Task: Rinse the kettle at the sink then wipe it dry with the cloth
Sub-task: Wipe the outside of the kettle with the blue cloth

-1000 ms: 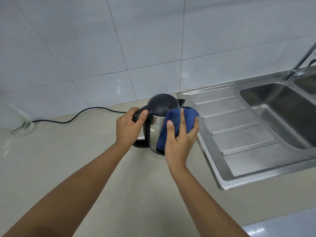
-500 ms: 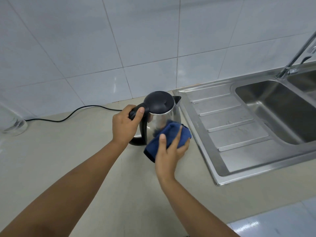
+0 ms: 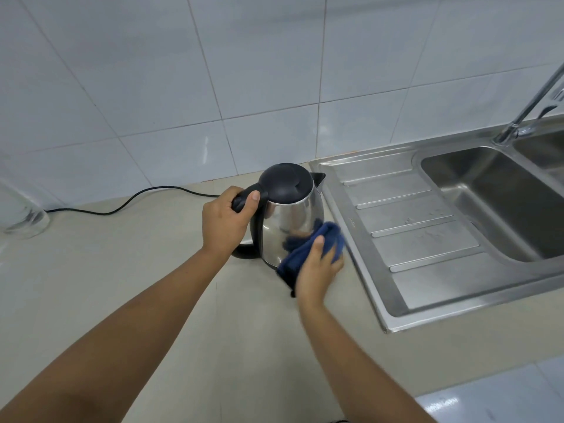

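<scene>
Kettle [image 3: 290, 227]: steel body, black lid [image 3: 285, 183], upright on the bench [image 3: 152, 270] near its back edge, just beside the left rim of the sink [image 3: 351, 221].

Left hand [image 3: 224, 222]: your grip is clenched round the black handle [image 3: 241, 201], thumb on top.

Right hand [image 3: 316, 270]: your grip grasps the bunched blue cloth [image 3: 308, 248], thumb laid over it, pressing it against the kettle's lower right side.

Cord [image 3: 137, 196]: black, lying along the bench's back edge, left of the kettle.

Tap [image 3: 531, 102]: at the sink's back edge, far right.
</scene>
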The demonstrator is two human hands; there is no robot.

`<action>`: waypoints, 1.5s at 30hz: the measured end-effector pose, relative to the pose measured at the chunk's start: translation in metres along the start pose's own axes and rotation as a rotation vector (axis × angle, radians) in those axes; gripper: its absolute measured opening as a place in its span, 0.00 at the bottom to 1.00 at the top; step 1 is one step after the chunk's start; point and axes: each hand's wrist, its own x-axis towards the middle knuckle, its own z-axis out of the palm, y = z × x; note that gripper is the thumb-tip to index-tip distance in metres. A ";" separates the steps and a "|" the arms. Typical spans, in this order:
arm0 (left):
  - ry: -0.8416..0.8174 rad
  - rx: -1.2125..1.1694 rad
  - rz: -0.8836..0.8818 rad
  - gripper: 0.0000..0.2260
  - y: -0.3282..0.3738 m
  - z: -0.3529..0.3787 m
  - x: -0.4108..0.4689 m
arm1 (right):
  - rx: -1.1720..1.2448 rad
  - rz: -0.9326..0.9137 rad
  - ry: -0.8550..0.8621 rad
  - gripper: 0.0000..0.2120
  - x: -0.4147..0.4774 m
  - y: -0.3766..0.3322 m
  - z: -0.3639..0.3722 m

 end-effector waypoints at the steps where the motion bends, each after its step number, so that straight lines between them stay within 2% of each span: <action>1: 0.003 0.007 0.001 0.23 0.001 -0.001 0.000 | 0.004 -0.029 0.007 0.33 -0.022 0.009 0.008; 5: -0.025 0.032 0.024 0.24 0.005 -0.003 -0.001 | -0.070 -0.017 -0.160 0.41 -0.077 0.023 0.039; 8: -0.035 0.016 0.004 0.24 0.003 -0.005 -0.002 | -0.083 -0.106 -0.118 0.38 -0.066 0.018 0.035; 12: -0.068 -0.003 -0.010 0.24 0.001 -0.005 0.001 | -0.113 -0.326 -0.033 0.28 -0.019 -0.001 0.003; 15: -0.121 -0.019 0.027 0.22 -0.002 -0.003 0.008 | -0.029 -0.381 -0.074 0.23 0.010 -0.019 -0.018; 19: -0.172 0.029 0.118 0.16 -0.008 -0.006 0.022 | -0.031 -0.440 -0.148 0.26 0.012 -0.021 -0.029; 23: -0.180 0.175 0.164 0.20 -0.008 -0.011 0.029 | -0.090 -0.449 -0.195 0.28 0.005 -0.012 -0.036; 26: -0.050 0.165 0.092 0.18 0.003 -0.008 0.012 | -0.168 -0.480 -0.208 0.28 0.012 -0.009 -0.050; 28: 0.075 0.140 -0.039 0.18 0.016 0.002 -0.003 | -0.239 -0.483 -0.195 0.28 0.026 -0.012 -0.059; 31: 0.120 0.078 -0.292 0.16 0.042 0.021 -0.009 | -0.314 -0.497 -0.195 0.27 0.054 -0.025 -0.066; 33: 0.169 0.056 -0.369 0.12 0.051 0.028 -0.005 | -0.317 -0.482 -0.218 0.26 0.070 -0.038 -0.067; 36: 0.192 0.004 -0.357 0.07 0.052 0.029 0.001 | -0.282 -0.454 -0.278 0.26 0.093 -0.058 -0.068; 39: 0.079 -0.089 -0.282 0.04 0.053 0.032 0.007 | -0.228 -0.407 -0.427 0.22 0.114 -0.073 -0.072; 43: -0.068 -0.141 -0.122 0.08 0.052 0.037 0.014 | -0.176 -0.280 -0.600 0.11 0.128 -0.083 -0.076; 45: -0.120 -0.121 -0.094 0.11 0.051 0.035 0.015 | -0.177 -0.241 -0.660 0.08 0.128 -0.087 -0.075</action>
